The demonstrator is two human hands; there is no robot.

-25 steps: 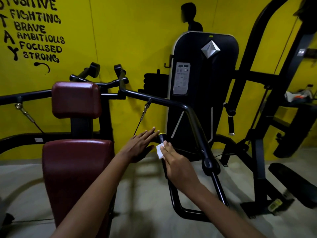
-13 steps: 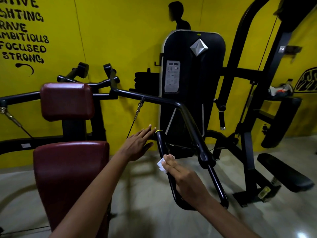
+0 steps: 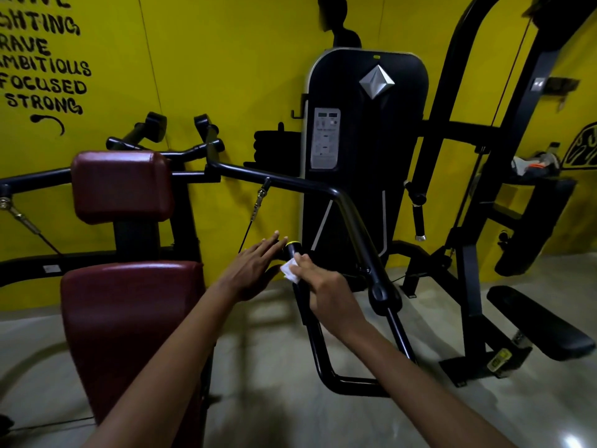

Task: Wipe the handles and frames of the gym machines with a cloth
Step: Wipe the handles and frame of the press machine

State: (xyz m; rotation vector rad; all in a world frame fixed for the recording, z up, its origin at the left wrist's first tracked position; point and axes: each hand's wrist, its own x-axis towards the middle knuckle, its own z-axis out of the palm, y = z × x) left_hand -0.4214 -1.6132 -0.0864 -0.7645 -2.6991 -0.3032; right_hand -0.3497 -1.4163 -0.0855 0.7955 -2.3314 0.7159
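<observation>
Yellow wall (image 3: 226,76) behind; right hand (image 3: 326,292) presses cloth (image 3: 289,270) on handle (image 3: 298,279).

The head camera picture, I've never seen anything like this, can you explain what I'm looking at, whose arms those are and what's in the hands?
This picture comes from a camera worn on a person's head, looking forward and down, so the two bare arms reaching in from the bottom are the wearer's own. The place is a gym with a yellow wall bearing painted words. On the left is a black machine with a dark red padded seat and backrest. From it a black bent handle bar runs out to the right. The right hand pinches a small white cloth against a black handle grip with a yellow ring at its tip. The left hand has straight fingers beside that grip and holds nothing; whether it touches the grip is unclear. Behind stands a tall black weight-stack cover.
</observation>
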